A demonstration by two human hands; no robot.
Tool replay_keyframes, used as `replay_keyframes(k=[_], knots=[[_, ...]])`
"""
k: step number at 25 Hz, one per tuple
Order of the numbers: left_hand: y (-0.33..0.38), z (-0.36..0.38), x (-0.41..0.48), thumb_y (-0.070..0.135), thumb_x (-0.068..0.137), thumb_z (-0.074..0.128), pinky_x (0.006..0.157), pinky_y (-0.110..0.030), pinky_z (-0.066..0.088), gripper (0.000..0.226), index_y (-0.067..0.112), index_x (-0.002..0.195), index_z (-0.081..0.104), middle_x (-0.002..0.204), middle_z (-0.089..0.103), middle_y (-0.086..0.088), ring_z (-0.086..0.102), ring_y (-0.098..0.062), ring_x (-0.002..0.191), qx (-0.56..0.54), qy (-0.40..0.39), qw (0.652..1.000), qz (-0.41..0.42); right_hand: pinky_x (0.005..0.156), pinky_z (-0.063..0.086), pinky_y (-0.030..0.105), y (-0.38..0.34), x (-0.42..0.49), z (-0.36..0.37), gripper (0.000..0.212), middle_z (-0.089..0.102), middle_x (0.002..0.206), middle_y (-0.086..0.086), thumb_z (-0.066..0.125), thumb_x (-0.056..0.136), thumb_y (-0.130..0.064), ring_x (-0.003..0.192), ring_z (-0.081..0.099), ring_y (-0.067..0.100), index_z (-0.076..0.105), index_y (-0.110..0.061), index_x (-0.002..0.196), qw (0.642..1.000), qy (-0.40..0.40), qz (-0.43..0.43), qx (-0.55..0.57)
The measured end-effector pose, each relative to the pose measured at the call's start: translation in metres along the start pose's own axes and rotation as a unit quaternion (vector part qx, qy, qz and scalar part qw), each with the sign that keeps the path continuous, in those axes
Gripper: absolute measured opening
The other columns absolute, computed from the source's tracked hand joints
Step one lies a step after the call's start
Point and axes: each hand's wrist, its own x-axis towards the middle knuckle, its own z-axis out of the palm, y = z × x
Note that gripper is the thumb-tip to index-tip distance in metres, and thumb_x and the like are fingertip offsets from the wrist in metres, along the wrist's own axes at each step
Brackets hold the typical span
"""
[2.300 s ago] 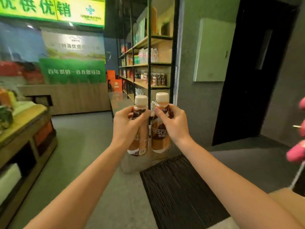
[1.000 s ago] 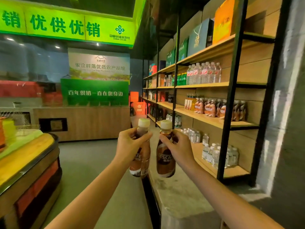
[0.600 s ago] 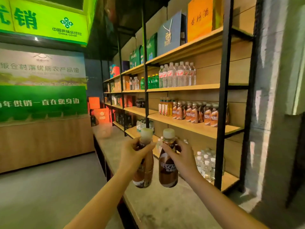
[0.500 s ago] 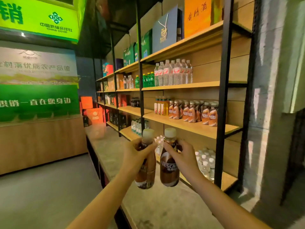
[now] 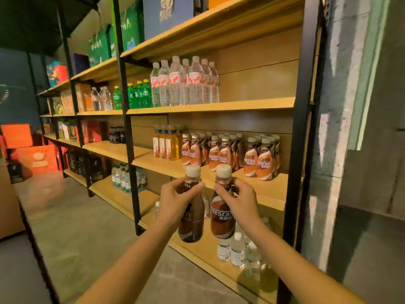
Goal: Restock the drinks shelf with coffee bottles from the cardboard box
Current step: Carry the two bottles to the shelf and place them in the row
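Two coffee bottles hang upright, side by side, before a shelf (image 5: pixel 258 189) of matching stock (image 5: pixel 232 152). Left hand (image 5: pixel 175 200) grips one bottle (image 5: pixel 190 218) by its neck; right hand (image 5: pixel 241 200) clasps the other (image 5: pixel 221 218).

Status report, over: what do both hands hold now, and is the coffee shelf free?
Left hand and right hand: one coffee bottle each. Coffee shelf: front free. Nothing in the way.
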Motion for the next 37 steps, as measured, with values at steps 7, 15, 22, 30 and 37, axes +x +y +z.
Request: replay_keyframes(k=[7, 15, 22, 30, 37], knots=[[-0.044, 0.05, 0.11, 0.023, 0.079, 0.071, 0.058, -0.009, 0.048, 0.016, 0.036, 0.084, 0.063, 0.072, 0.07, 0.021, 0.064, 0.01, 0.07, -0.078, -0.12, 0.989, 0.039, 0.079, 0.055, 0.033, 0.043, 0.071, -0.013, 0.007, 0.068, 0.088, -0.007, 0.067, 0.083, -0.028, 0.087, 0.065, 0.01, 0.061, -0.031, 0.086, 0.992, 0.095, -0.009, -0.077], [-0.083, 0.096, 0.235, 0.022, 0.079, 0.073, 0.064, -0.011, 0.05, 0.015, 0.033, 0.085, 0.066, 0.078, 0.069, 0.02, 0.065, 0.009, 0.076, -0.155, -0.268, 0.949, 0.059, 0.081, 0.057, 0.034, 0.07, 0.143, -0.001, 0.011, 0.072, 0.093, -0.003, 0.067, 0.084, -0.028, 0.088, 0.069, 0.011, 0.064, -0.032, 0.094, 0.961, 0.236, -0.003, -0.143], [-0.105, 0.134, 0.276, 0.024, 0.08, 0.07, 0.077, -0.024, 0.051, 0.019, 0.022, 0.099, 0.067, 0.091, 0.069, 0.011, 0.064, -0.004, 0.089, -0.185, -0.333, 0.924, 0.038, 0.073, 0.053, 0.017, 0.091, 0.178, 0.003, 0.01, 0.066, 0.088, -0.014, 0.063, 0.087, -0.028, 0.084, 0.065, 0.002, 0.061, -0.028, 0.096, 0.936, 0.285, 0.029, -0.203], [-0.119, 0.17, 0.281, 0.021, 0.075, 0.076, 0.077, -0.027, 0.052, 0.017, 0.031, 0.084, 0.065, 0.085, 0.068, 0.012, 0.065, -0.006, 0.085, -0.213, -0.293, 0.932, -0.003, 0.07, 0.05, 0.011, 0.114, 0.194, -0.019, 0.017, 0.067, 0.091, -0.008, 0.062, 0.088, -0.026, 0.086, 0.064, 0.001, 0.061, -0.019, 0.104, 0.93, 0.288, 0.055, -0.223], [-0.124, 0.19, 0.273, 0.03, 0.07, 0.079, 0.072, -0.02, 0.048, 0.025, 0.029, 0.092, 0.067, 0.079, 0.064, 0.019, 0.059, 0.006, 0.081, -0.184, -0.201, 0.962, 0.034, 0.079, 0.055, 0.024, 0.134, 0.198, -0.037, 0.013, 0.07, 0.093, -0.006, 0.061, 0.088, -0.027, 0.089, 0.067, 0.007, 0.061, -0.025, 0.101, 0.939, 0.278, 0.06, -0.193]])
